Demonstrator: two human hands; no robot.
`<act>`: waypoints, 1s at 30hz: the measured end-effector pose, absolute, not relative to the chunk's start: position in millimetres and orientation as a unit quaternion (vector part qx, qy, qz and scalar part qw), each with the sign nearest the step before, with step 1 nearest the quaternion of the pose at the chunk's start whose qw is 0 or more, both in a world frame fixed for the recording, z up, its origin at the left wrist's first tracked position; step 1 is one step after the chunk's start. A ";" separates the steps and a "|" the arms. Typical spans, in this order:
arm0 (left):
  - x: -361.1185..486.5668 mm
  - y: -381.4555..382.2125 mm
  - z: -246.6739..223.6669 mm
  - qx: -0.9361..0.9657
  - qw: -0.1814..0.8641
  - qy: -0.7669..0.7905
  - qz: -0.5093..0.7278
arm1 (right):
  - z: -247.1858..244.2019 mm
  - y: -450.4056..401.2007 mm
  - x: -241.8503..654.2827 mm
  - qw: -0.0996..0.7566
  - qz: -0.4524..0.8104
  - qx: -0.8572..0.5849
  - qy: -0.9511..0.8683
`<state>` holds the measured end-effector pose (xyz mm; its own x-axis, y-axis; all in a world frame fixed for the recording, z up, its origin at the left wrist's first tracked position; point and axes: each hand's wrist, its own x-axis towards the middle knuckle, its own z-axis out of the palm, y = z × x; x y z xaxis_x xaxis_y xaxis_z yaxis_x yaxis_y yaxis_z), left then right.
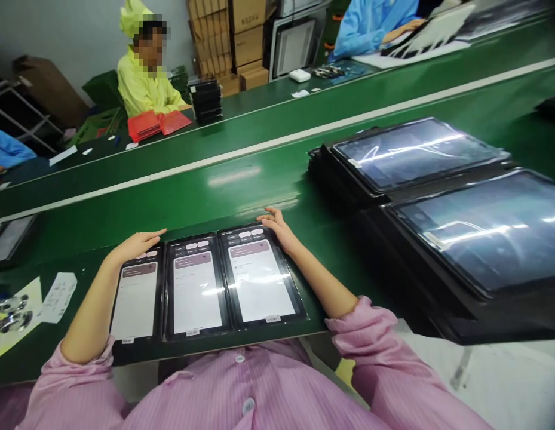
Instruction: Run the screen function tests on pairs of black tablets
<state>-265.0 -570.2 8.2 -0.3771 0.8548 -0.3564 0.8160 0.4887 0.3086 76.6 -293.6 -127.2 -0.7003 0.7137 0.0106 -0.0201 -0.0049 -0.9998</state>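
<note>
Three lit tablets lie side by side on the green table in front of me: a left tablet [137, 298], a middle tablet [197, 292] and a right tablet [261, 280]. Each shows a mostly white screen in a black frame. My left hand [136, 246] rests over the top edge of the left tablet, its fingers stretched out. At the top right corner of the right tablet is my right hand [277, 229], fingers apart and touching the edge. Neither hand grips anything.
Stacked black devices with glossy screens [483, 221] stand on the right. Paper slips [57, 297] and metal parts [12, 313] lie at the left. Across the green conveyor [241, 179], a person in yellow sits near red sheets [147, 125] and a black stack [206, 101].
</note>
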 end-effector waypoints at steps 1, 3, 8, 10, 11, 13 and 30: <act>-274.0 -582.4 8.5 0.494 0.258 0.829 0.034 | -127.9 -293.1 76.5 0.281 0.651 -0.268 -0.652; -282.6 -600.3 4.8 0.491 0.282 0.824 0.035 | -130.5 -291.5 75.2 0.286 0.636 -0.263 -0.667; -268.3 -614.4 -9.4 0.512 0.220 0.825 0.094 | -129.8 -283.0 78.2 0.293 0.563 -0.266 -0.725; -259.4 -625.8 -9.0 0.506 0.197 0.829 0.135 | -118.0 -288.9 89.2 0.314 0.503 -0.280 -0.755; -254.9 -636.0 -8.0 0.500 0.176 0.833 0.159 | -109.3 -297.5 97.4 0.321 0.456 -0.282 -0.781; -245.1 -665.2 -7.7 0.502 0.123 0.832 0.201 | -89.3 -328.2 116.8 0.304 0.325 -0.269 -0.854; -189.6 -707.6 -35.7 0.500 -0.045 0.843 0.193 | -38.4 -462.3 63.8 0.103 0.026 -0.192 -0.976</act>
<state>-189.6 -707.6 -35.7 -0.4959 0.8256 0.2691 0.8604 0.4253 0.2807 63.8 -462.3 -38.4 -0.9048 0.3805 0.1910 0.3696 0.9247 -0.0913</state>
